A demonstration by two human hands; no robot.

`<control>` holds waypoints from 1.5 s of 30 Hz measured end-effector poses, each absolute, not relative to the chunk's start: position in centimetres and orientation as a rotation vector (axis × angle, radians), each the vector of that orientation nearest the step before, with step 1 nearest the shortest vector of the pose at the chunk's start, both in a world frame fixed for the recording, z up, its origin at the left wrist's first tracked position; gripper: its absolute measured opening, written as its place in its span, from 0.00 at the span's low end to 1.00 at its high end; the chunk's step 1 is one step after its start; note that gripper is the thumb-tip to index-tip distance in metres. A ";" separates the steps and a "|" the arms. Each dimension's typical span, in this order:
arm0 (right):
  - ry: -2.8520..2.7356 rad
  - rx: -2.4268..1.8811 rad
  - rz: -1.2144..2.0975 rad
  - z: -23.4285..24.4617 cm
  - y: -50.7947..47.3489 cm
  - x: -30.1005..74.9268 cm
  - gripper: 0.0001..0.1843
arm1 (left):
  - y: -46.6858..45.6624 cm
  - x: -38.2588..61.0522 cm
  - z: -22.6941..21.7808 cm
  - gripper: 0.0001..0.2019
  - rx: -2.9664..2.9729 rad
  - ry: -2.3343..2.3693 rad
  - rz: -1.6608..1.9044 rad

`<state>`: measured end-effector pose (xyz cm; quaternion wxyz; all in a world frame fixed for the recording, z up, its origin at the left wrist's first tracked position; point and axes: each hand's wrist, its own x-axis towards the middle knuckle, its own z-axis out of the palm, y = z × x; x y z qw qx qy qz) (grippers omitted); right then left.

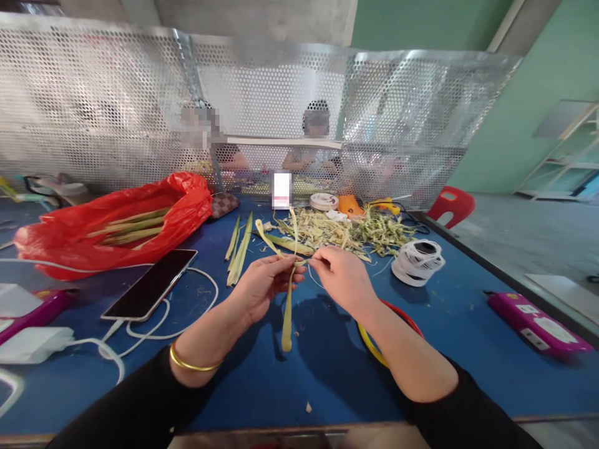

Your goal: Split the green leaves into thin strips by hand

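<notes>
Above the middle of the blue table, my left hand (266,280) pinches several pale green leaf strips (287,312) where they cross. One strip hangs down below the fingers, and others stick up and away behind them. My right hand (344,274) is closed at the fingertips on the right end of a leaf strip, close beside the left fingertips. A thin white thread (314,278) curves down by the right fingers; whether they grip it too, I cannot tell. Behind my hands lie loose green leaves (242,249) and a heap of shredded leaf scraps (322,227).
To the left are a red plastic bag (60,234) of leaves, a phone (150,284) and white cables (182,335). A white spool (417,262) and a purple box (538,324) stand right. Red and yellow rings (369,343) lie under my right forearm. A perforated metal screen (276,81) rises behind; people sit beyond.
</notes>
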<state>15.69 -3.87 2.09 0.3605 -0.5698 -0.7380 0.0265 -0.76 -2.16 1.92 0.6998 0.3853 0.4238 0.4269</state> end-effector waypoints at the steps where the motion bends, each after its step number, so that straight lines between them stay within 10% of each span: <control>1: -1.906 -1.472 0.090 2.0 -3.9 15.7 0.09 | -2.2 -0.8 1.9 0.04 0.856 0.937 0.945; 17: -1.484 -1.163 1.071 1.7 -3.5 15.2 0.11 | -3.1 0.1 1.7 0.07 1.021 1.001 0.832; 45: -1.201 -1.091 1.273 1.3 -3.5 14.9 0.07 | -2.8 -0.1 1.0 0.08 0.957 0.906 0.743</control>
